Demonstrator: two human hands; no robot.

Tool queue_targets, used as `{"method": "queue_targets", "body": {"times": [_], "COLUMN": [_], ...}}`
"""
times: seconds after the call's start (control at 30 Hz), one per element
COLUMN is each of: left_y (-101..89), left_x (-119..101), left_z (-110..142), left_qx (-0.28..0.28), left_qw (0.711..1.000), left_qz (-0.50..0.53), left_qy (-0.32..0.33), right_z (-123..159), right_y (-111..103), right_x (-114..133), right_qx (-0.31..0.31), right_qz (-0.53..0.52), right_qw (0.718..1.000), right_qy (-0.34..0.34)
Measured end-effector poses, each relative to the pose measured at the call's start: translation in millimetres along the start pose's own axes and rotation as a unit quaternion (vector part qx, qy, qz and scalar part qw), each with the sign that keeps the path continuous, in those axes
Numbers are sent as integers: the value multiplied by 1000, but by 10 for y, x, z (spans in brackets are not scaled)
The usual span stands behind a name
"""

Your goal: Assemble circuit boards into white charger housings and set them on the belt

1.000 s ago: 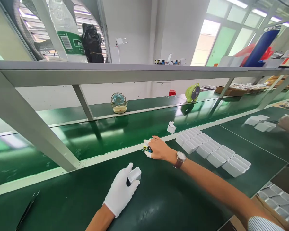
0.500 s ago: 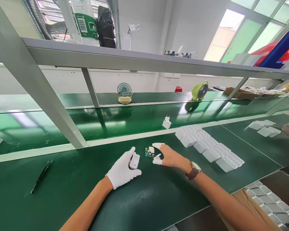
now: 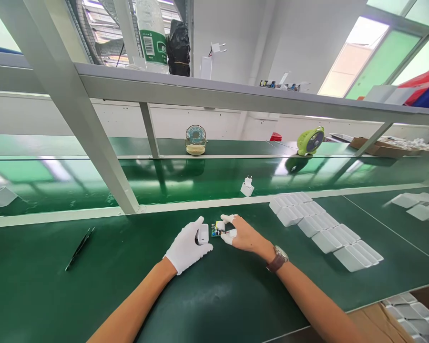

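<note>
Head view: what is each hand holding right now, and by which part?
Left hand grips a white shell by its sides. Right hand pinches a small circuit board by its right end, fingertips capped.

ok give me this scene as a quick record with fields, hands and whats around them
left hand: white-gloved left hand grips a small white casing
right hand: bare right hand with white fingertip covers pinches a small circuit board beside the casing
wrist: watch on the right wrist
right of hands: rows of white casings on the green table
left of hands: black tweezers
behind: white plug on the belt, two small fans
shelf above: plastic bottle
</note>
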State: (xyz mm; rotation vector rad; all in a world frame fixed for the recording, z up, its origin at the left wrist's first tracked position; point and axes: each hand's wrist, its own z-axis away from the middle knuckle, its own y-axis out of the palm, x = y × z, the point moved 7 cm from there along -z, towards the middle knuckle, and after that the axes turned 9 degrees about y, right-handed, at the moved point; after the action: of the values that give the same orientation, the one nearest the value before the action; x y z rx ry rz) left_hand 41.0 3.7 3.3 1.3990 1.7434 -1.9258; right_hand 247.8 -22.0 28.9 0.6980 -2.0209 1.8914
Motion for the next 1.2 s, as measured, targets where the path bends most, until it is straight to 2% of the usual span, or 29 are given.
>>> {"method": "queue_targets", "body": {"times": [0.17,0.27,0.37,0.53,0.7,0.87,1.03,1.2], "left_y": [-19,-6,9,9,-7,31,58,63], "left_x": [20,34,46,47,58,46,-32,-65], "left_z": [7,-8,-33,-37,-25,-18,-7,-8], "left_qx": [-7,-8,-7,-3,-39,-56,-44,-29], "left_qw": [1000,1000,999,999,997,995,989,984], "left_qz": [5,-7,-31,-45,-61,-59,-85,-121], "left_qy": [-9,-11,-6,-3,9,58,114,130], "right_z": [-6,24,37,81,169,328,460,479], "right_y": [170,210,218,151,5,-176,-195,-164], "right_x": [15,-22,-52,-81,-104,112,372,411], "right_qx": [5,-15,-23,-38,-74,-156,-169,-170], "right_qz": [-3,1,-3,-44,-148,-129,-98,-80], "right_qw": [999,997,997,997,986,973,956,954], "right_qy": [-44,-73,-69,-48,-23,-108,-221,-232]}}
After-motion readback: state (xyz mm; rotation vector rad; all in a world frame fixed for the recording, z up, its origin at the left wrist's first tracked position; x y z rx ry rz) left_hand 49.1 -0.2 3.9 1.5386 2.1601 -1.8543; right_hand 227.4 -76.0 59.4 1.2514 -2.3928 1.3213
